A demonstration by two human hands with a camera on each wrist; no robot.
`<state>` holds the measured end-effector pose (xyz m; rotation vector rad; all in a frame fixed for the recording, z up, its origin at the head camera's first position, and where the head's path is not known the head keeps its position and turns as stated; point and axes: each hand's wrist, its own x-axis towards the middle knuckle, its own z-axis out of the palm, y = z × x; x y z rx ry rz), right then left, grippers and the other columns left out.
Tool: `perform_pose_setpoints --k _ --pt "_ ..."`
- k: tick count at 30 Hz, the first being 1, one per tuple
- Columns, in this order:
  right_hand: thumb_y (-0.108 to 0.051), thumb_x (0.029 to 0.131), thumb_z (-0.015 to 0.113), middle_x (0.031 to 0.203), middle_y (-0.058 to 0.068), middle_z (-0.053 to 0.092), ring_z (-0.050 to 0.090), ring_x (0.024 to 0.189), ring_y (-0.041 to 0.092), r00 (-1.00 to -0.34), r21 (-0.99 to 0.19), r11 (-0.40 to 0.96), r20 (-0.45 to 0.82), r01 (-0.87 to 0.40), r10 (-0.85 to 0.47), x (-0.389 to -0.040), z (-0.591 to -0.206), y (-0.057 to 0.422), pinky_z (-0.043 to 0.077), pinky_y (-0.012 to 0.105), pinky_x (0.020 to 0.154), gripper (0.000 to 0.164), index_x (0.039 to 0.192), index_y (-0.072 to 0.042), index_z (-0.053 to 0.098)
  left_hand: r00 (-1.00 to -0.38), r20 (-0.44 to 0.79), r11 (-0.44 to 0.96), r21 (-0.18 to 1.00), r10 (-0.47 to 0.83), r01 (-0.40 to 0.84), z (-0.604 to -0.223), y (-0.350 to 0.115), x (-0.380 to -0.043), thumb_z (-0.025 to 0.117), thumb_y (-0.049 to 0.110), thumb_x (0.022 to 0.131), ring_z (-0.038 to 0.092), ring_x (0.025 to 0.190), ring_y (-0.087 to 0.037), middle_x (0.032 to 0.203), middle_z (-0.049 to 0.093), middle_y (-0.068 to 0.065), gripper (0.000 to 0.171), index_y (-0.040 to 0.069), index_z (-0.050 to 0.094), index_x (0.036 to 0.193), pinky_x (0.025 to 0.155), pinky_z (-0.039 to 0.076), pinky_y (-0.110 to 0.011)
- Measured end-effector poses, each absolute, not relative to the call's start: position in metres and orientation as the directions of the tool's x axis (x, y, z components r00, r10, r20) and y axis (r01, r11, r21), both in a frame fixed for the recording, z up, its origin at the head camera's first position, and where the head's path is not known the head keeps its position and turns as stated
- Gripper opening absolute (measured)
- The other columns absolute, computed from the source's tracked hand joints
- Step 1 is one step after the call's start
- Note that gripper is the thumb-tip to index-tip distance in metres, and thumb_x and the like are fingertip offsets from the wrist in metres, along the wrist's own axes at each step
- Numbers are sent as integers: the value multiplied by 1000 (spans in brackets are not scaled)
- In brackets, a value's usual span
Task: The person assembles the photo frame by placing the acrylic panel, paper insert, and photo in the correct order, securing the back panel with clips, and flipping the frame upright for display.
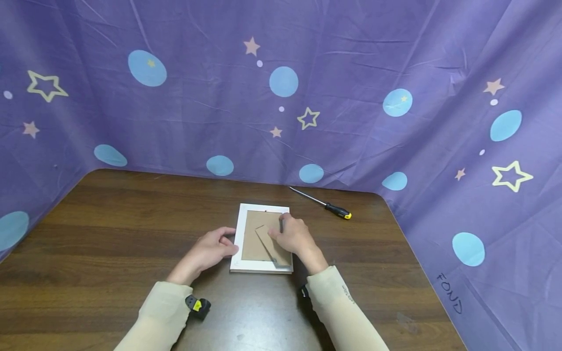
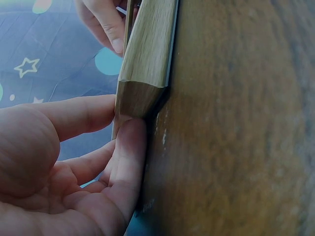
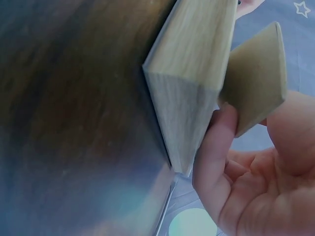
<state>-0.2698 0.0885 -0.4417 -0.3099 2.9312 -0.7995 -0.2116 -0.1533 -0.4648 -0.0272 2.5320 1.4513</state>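
L hand [image 1: 211, 249], fingers spread, is touching the frame's [image 1: 254, 266] L edge on the worktop [image 1: 145, 219] & R hand [image 1: 295, 238] is pinching its stand [image 3: 258, 73].

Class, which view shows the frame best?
The head view: the frame lies wholly within the picture, though the right hand covers part of it. Both wrist views show mainly its wooden edges close up, cut off at the top.
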Motion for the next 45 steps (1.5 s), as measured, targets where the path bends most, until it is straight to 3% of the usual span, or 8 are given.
perform_pose_setpoints --k 20,45 --pt "-37 99 75 146 23 63 56 138 43 -966 -557 811 -59 -178 -252 -279 -445 93 46 54 112 57 148 -11 62 -975 -201 510 851 91 -127 -464 -154 -212 75 20 95 65 95 -22 106 70 -9 63 0 53 151 88 50 -42" --pt "-38 100 74 136 20 70 65 125 41 -965 -459 869 -79 -186 -249 -277 -438 87 52 52 104 57 148 -11 61 -972 -221 510 847 80 -151 -464 -152 -213 74 19 96 65 95 -23 106 71 -9 62 1 53 151 88 51 -43"
